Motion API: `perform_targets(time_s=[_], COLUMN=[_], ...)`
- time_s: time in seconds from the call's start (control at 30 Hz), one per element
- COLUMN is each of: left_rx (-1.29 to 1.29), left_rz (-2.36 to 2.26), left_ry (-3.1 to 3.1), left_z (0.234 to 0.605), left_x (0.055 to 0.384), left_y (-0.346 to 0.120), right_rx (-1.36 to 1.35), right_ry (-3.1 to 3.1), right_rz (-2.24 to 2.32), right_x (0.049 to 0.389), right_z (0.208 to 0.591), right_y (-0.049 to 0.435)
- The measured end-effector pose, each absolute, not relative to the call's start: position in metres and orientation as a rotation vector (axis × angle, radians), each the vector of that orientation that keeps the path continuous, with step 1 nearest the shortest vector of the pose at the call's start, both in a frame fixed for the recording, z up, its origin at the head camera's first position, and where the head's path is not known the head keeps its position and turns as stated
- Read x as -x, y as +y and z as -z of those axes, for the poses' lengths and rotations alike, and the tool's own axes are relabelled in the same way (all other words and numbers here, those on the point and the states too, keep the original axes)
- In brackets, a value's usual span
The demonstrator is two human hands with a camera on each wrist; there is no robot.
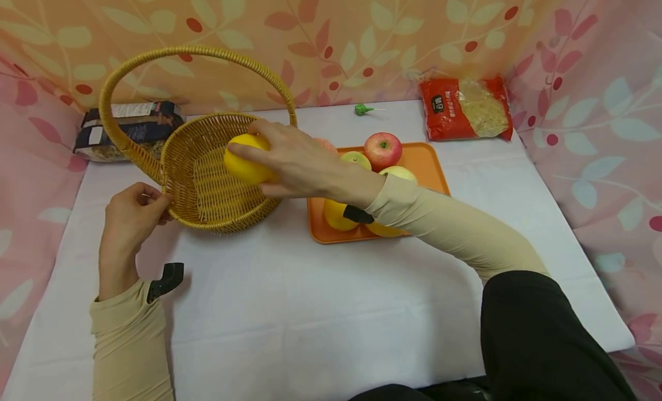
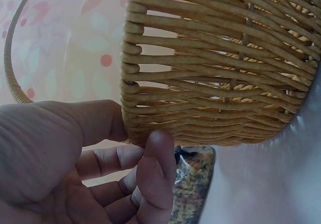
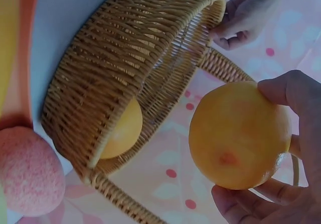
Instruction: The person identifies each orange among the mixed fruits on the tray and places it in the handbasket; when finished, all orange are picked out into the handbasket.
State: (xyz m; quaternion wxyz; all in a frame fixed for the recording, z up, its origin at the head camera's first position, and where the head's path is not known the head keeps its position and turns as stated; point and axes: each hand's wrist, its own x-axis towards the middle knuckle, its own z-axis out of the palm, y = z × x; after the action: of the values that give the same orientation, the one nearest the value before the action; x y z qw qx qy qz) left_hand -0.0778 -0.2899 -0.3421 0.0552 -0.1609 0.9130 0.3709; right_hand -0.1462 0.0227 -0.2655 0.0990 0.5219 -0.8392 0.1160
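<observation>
While the left hand (image 1: 131,214) pinches the basket (image 1: 204,177), the right hand (image 1: 300,162) grips a red-blotched yellow fruit (image 3: 238,138).

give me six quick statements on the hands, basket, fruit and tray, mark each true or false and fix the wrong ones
1. The left hand pinches the basket at its rim. True.
2. The right hand holds a yellow fruit. True.
3. The basket contains no fruit. False: a second yellow fruit lies inside it.
4. The red apple is on the orange tray. True.
5. In the head view, the orange tray is left of the basket. False: it is on the right.
6. Both hands hold fruit. False: only the right hand does.
</observation>
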Motion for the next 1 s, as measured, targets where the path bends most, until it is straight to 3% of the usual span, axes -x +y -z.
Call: perform_targets(time_s=[1.0], left_rx=[0.491], left_rz=[-1.127], left_ry=[2.773], left_z=[0.343], left_x=[0.077], left_y=[-0.290], right_rx=[-1.609], right_ry=[-2.761], right_rz=[0.120], right_x=[0.155], right_z=[0.294], right_y=[-0.036])
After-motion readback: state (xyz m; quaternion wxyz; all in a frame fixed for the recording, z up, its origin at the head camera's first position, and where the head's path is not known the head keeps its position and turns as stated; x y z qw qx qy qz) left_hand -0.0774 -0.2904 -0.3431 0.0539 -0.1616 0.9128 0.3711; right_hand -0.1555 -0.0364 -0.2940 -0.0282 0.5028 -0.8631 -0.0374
